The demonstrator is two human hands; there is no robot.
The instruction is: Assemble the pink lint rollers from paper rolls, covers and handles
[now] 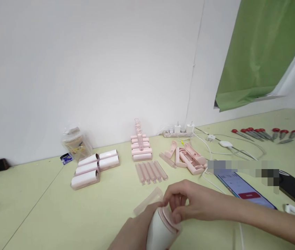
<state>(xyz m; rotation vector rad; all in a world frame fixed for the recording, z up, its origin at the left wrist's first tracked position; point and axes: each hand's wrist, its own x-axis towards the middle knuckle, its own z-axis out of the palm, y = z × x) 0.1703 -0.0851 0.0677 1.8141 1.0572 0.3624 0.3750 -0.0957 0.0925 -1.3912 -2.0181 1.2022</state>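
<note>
At the bottom centre, my left hand (135,230) is wrapped round a white lint roller (158,232) with a pink end, held tilted. My right hand (189,199) has its fingers curled over the pink part at the roller's upper end, thumb pressed on its edge. Partly behind my left fingers, a clear pinkish cover (147,201) lies on the table. Just beyond it are several translucent pink handles (151,172) in a row. My left hand hides the lower part of the roller.
White rolls (86,178) stand grouped at left, near a plastic bag (76,142). Pink rollers (141,149) are stacked by the wall, with pink shells (190,159) to their right. A power strip (178,133), cables, a lit phone (246,191), an earbud (291,208) and red-topped tools (256,132) occupy the right.
</note>
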